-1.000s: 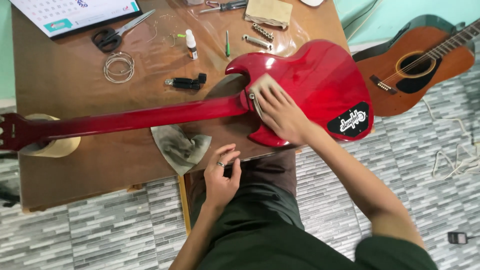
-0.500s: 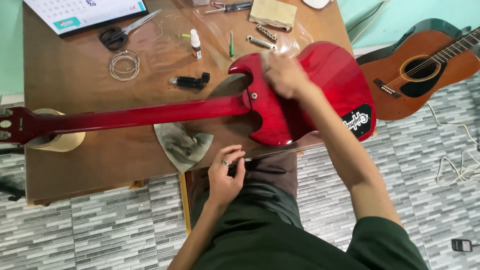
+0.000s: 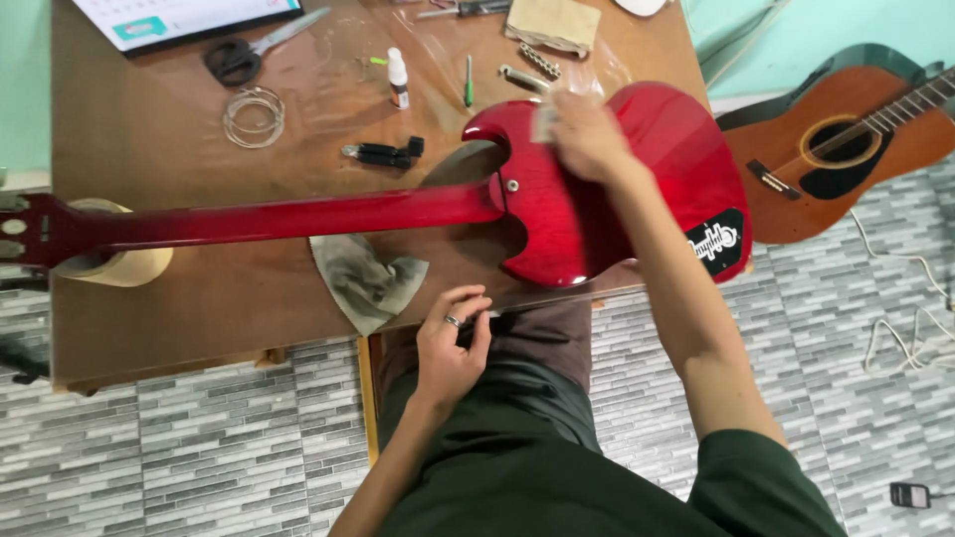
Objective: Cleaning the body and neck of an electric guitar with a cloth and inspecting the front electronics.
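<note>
a: so where's the red electric guitar (image 3: 557, 214) sitting in this shot?

b: flat on the brown table (image 3: 149, 169), back side up, neck running out to the left of the body and the headstock propped on a pale roll (image 3: 129, 267). right hand (image 3: 587, 134) is on the upper part of the body, pressing a small pale cloth pad (image 3: 544, 121) against the finish, fingers curled over it.

a: and the left hand (image 3: 450, 343)?

b: below the guitar body, at the table edge, fingers pinched together on something thin. can't tell what, too small.

a: how far along does the wiping look?

b: just guessing, but the back looks glossy all over, so the body seems mostly covered, and the hand is up at the horn. the neck doesn't look touched right now. there's a grey rag (image 3: 368, 278) lying just under the neck, and above the guitar there's scissors (image 3: 239, 58), a coil of string (image 3: 254, 114), a little white bottle (image 3: 398, 78) and a black tool (image 3: 383, 153). an acoustic guitar (image 3: 846, 139) lies off to the right of the body, on the floor.
</note>
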